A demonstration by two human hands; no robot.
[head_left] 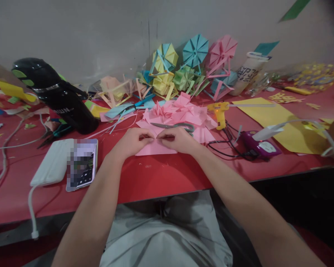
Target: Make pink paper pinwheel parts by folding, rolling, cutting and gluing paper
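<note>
My left hand (136,141) and my right hand (178,138) meet over a pink sheet of paper (156,150) on the red table. Each pinches the paper between thumb and fingers, and the fingertips almost touch in the middle. Just beyond my hands lies a pair of scissors (187,128) with a grey-green handle. Behind it spreads a heap of folded pink paper pieces (180,113). Part of the sheet is hidden under my fingers.
Paper umbrellas (195,51) lean against the wall. A yellow glue gun (219,111), purple power socket (260,145) and yellow paper (284,129) lie right. A black bottle (64,100), white power bank (52,161) and phone (83,163) are left, with cables around.
</note>
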